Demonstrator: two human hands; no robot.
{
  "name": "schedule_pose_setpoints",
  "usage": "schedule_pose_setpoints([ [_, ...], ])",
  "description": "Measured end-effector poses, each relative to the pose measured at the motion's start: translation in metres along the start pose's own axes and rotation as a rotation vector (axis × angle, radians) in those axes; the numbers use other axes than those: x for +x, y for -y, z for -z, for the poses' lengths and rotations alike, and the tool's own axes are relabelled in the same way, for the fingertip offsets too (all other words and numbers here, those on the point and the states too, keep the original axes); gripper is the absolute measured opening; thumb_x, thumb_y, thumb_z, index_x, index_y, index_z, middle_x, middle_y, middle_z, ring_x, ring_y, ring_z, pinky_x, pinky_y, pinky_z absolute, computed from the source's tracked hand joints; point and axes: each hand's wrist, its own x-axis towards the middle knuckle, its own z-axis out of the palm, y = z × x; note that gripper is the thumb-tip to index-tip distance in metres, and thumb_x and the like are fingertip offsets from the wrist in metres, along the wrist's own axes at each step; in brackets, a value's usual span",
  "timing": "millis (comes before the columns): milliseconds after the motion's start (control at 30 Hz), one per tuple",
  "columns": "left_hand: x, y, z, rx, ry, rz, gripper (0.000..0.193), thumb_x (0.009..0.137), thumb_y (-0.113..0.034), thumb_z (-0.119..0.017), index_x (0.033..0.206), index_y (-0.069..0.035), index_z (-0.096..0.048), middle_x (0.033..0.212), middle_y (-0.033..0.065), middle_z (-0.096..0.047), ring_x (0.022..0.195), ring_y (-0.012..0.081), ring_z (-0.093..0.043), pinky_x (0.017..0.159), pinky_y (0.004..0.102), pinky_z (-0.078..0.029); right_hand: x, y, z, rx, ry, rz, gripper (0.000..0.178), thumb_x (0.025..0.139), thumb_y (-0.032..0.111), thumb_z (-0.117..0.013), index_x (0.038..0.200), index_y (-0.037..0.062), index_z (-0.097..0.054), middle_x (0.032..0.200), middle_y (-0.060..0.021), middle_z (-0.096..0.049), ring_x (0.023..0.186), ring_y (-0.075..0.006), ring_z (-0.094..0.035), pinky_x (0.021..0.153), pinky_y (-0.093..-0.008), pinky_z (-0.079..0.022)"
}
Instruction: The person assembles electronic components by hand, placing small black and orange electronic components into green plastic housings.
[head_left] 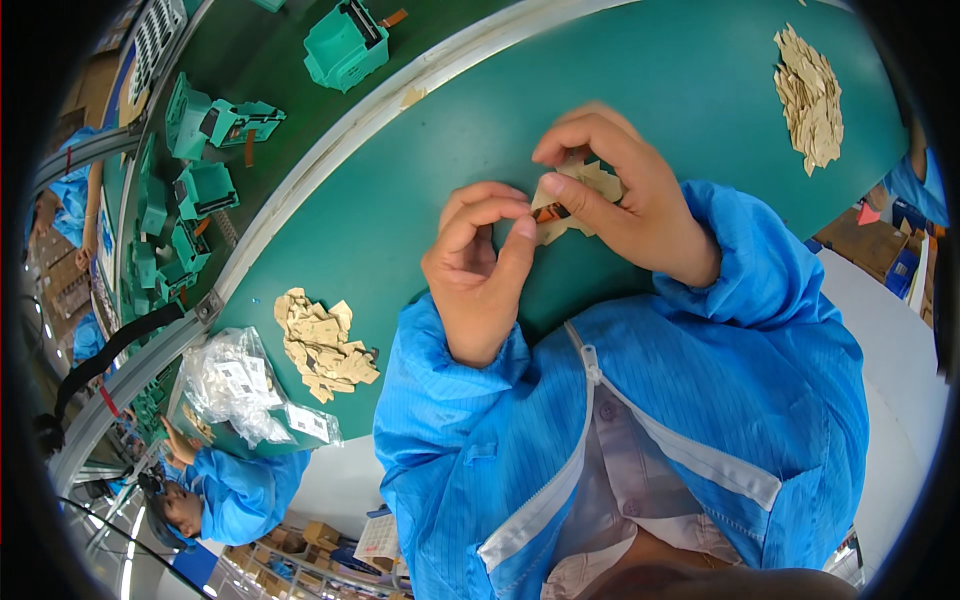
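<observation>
Above a green work surface (420,150), a small orange-and-dark strip (550,212) is brought between the bare left hand (480,265) and the bare right hand (625,190), in front of a small cluster of beige, flat, angular pieces (597,182). The left thumb and index fingertip are placed close together at the strip's left end; whether it is clamped between them cannot be told. The right thumb is laid beside the strip, with the index finger curled on its far side; the firmness of that grip cannot be told either.

At the near left, a crumpled clear plastic bag (215,375) is set on the surface, and white labels with dark markings are seen in or on it. Just beside it, a loose pile of beige pieces (318,345) is spread; another beige heap (808,100) is placed at the far right.

Beyond a pale metal rail (430,78), open teal plastic containers are lined up on the left. In the farthest large one (338,58), a black part is seated along one side, and a brown strip (395,17) is left protruding.
</observation>
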Motion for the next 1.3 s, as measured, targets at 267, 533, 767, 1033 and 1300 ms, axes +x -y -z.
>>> schedule_pose_setpoints([
  [267, -0.003, 0.007, -0.001, 0.009, -0.046, 0.018, 0.012, 0.093, 0.003, -0.063, 0.105, 0.002, -0.065, 0.104, 0.0078, -0.067, 0.095, 0.0142, -0.062, 0.087, 0.0280, -0.049, 0.001, 0.006, 0.006, -0.586, -0.050, 0.433, 0.014, 0.081, 0.015, -0.073, 0.093, 0.0126, -0.065, 0.093, -0.0008, -0.060, 0.085, -0.0199, -0.057, 0.079, -0.0355, -0.036],
  [533, -0.004, 0.001, -0.006, 0.170, -0.056, -0.048, 0.014, 0.092, 0.006, -0.063, 0.105, 0.004, -0.067, 0.101, 0.0089, -0.066, 0.093, 0.0145, -0.062, 0.084, 0.0278, -0.050, -0.002, 0.003, 0.002, -0.621, -0.024, 0.418, 0.015, 0.081, 0.012, -0.072, 0.095, 0.0109, -0.066, 0.090, 0.0000, -0.063, 0.083, -0.0173, -0.059, 0.080, -0.0357, -0.037],
  [767, -0.002, -0.004, -0.011, 0.646, -0.089, -0.333, 0.019, 0.080, 0.008, -0.071, 0.098, 0.000, -0.071, 0.094, 0.0100, -0.067, 0.088, 0.0207, -0.062, 0.077, 0.0300, -0.050, -0.003, 0.005, 0.001, -0.674, -0.021, 0.446, 0.019, 0.079, 0.006, -0.073, 0.097, 0.0055, -0.067, 0.093, -0.0047, -0.065, 0.082, -0.0205, -0.060, 0.079, -0.0376, -0.040],
  [1033, -0.004, -0.001, -0.012, 0.596, -0.094, -0.304, 0.020, 0.077, 0.006, -0.075, 0.095, -0.003, -0.072, 0.091, 0.0095, -0.068, 0.085, 0.0239, -0.062, 0.076, 0.0322, -0.050, -0.001, 0.001, 0.004, -0.499, 0.006, 0.309, 0.013, 0.079, 0.009, -0.072, 0.091, 0.0098, -0.065, 0.087, -0.0013, -0.063, 0.080, -0.0185, -0.060, 0.082, -0.0364, -0.039],
  [1300, -0.003, -0.002, -0.009, 0.538, -0.035, -0.287, 0.017, 0.084, 0.010, -0.069, 0.100, 0.004, -0.071, 0.098, 0.0113, -0.067, 0.090, 0.0166, -0.062, 0.080, 0.0266, -0.049, -0.001, 0.002, 0.007, -0.399, 0.032, 0.256, 0.017, 0.076, 0.004, -0.074, 0.092, 0.0051, -0.069, 0.088, -0.0061, -0.065, 0.079, -0.0227, -0.060, 0.080, -0.0344, -0.042],
])
